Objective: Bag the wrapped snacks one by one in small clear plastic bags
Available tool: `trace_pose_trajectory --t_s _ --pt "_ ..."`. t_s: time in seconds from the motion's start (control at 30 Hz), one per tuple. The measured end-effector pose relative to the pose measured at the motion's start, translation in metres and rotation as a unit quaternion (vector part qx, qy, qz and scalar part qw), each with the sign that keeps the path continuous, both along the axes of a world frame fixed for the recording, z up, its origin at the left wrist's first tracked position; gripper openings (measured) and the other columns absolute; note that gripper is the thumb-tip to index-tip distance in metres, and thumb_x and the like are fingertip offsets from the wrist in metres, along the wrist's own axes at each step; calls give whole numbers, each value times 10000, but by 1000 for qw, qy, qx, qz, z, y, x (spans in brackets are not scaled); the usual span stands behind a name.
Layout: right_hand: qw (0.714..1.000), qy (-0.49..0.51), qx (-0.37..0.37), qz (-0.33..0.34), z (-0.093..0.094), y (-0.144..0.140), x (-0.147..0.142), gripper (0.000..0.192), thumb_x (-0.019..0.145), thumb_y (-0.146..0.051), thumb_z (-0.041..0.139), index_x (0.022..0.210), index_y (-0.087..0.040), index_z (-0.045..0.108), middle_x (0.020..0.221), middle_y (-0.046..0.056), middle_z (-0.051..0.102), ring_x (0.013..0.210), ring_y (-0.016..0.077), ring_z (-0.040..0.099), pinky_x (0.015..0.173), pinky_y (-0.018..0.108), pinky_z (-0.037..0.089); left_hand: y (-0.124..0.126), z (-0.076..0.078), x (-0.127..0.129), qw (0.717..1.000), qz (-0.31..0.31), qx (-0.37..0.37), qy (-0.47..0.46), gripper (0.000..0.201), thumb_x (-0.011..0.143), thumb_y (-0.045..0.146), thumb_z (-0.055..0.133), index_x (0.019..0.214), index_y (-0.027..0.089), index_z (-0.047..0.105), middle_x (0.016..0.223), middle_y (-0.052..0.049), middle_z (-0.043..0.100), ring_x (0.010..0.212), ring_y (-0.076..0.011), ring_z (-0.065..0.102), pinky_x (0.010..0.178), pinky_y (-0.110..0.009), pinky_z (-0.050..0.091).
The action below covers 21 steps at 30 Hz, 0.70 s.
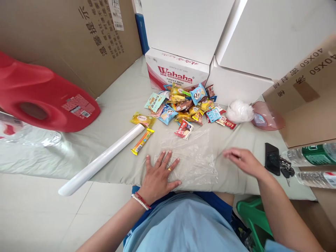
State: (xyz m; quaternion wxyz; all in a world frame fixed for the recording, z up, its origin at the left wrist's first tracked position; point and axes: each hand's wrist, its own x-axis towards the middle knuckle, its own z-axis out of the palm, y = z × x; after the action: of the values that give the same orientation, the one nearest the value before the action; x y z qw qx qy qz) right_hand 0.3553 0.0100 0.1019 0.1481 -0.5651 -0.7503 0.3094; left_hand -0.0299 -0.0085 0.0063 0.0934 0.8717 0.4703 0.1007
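Observation:
My left hand (159, 174) lies flat, fingers spread, on the left part of a clear plastic sheet (195, 159) spread on the grey-covered surface (123, 105). At the sheet's right edge my right hand (243, 161) hovers, blurred, with fingers loosely bent and nothing visibly held. Beyond the sheet lies a pile of small wrapped snacks (183, 105). A long yellow snack bar (142, 141) and a white roll of film (102, 159) lie to the left of my left hand.
A red jug (39, 94) lies at the left. A Wahaha carton (175, 70), white boxes and brown cartons (309, 94) stand behind. A crumpled white bag (239, 111), pink lid, black phone (272, 158), keys and two water bottles (312, 155) sit right. A green stool (253, 215) stands below.

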Motion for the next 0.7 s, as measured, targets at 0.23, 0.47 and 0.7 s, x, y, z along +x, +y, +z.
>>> trace_pose_trajectory --t_s 0.23,0.47,0.7 --pt "935 -157 228 220 -1 154 -116 481 909 -22 505 1301 -232 691 1357 90 662 1318 269 506 1100 452 383 -9 -3 2 999 -18 24 26 817 847 702 635 1563 370 422 1681 -136 318 1521 -432 325 1178 -773 -56" --pt "913 -240 249 217 -34 174 -111 412 908 -77 557 1286 -196 670 1202 139 634 1242 292 486 1123 472 319 -10 -4 2 999 -16 26 26 850 830 730 638 1567 379 406 1688 -135 303 1529 -419 310 1173 -772 -85" --pt "979 -65 187 52 20 126 -66 509 756 -442 839 1101 -173 580 1060 77 604 917 243 549 824 341 465 -9 -6 0 1000 -16 22 10 843 843 786 559 1569 388 400 1694 -122 295 1539 -407 293 1186 -757 -71"
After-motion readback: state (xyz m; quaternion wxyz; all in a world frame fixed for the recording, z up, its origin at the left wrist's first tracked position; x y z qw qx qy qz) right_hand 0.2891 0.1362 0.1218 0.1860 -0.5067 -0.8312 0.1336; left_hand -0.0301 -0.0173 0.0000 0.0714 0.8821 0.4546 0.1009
